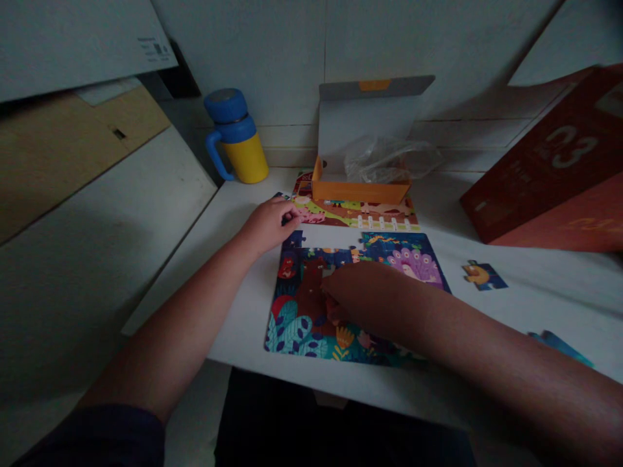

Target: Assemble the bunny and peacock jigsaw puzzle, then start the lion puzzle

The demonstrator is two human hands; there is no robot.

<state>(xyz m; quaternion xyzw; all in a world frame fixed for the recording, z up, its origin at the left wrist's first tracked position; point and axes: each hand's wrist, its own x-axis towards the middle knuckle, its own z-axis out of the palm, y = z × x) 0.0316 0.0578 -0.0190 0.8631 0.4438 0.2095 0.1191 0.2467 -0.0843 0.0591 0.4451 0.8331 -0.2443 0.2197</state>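
**Jigsaw puzzle (296, 327) under both hands**

Head view: the puzzle lies flat on the white table (535, 292), close to its near edge. The left hand (267, 224) rests at the puzzle's upper left corner, fingers loosely curled with the tips touching the edge, probably to keep the sheet from sliding. The right hand (363, 295) lies across the middle, fingers bent down onto the pieces. Whether either hand pinches a piece cannot be told in the dim light. A loose piece (481, 275) sits well apart on the right.
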